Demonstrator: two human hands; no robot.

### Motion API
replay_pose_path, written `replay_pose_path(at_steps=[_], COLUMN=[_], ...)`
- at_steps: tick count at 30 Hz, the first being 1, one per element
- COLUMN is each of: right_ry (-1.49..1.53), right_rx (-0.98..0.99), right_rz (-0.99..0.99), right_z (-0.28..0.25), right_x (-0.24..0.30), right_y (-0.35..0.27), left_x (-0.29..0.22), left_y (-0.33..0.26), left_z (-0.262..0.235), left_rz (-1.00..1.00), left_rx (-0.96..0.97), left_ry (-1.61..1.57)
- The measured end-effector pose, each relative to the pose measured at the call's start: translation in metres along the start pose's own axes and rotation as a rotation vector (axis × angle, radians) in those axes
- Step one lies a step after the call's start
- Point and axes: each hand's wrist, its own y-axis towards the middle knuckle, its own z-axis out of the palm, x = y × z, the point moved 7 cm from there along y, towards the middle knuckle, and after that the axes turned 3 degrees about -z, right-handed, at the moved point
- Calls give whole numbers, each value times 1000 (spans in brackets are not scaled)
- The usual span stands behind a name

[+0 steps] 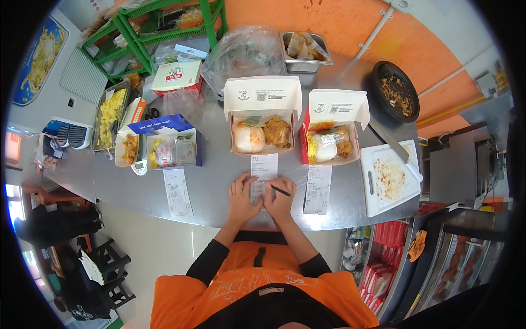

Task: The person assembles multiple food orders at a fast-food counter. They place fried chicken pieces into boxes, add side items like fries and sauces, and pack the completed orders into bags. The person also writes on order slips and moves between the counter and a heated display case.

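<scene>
Head view: right fingers pinch a pen, left fingers rest slightly spread beside a receipt; boxes filled, lids not yet closed.

Your left hand: fingers at the left edge of the middle receipt
Your right hand: holding a dark pen by its right edge
Ahead of you: an open box with browned chicken
Your right: a knife partly on a white cutting board
</scene>
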Motion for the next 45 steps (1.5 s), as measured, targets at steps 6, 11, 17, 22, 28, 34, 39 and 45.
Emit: replay_pose_path(at_steps=[6,11,17,22,28,34,39,45], right_ry=[114,45,38,35,38,30,50,71], right_rx=[101,-54,28,70,92,-19,68,60], right_rz=[-96,78,48,2,-11,63,10,29], right_z=[5,-17,-14,-11,-9,-18,-12,-14], right_x=[16,-5,1,4,9,0,4,3], right_y=[12,1,-1,-2,2,-4,-7,-6], left_x=[4,3,5,3,4,4,6,4], left_y=[1,1,0,1,1,0,-1,0], left_z=[2,0,2,0,-1,-1,1,0], left_rz=[-10,1,-16,-20,-9,-30,-34,-16], left_rx=[6,18,19,26,20,19,16,10], left_ry=[-6,18,-2,1,9,-25,-42,-11])
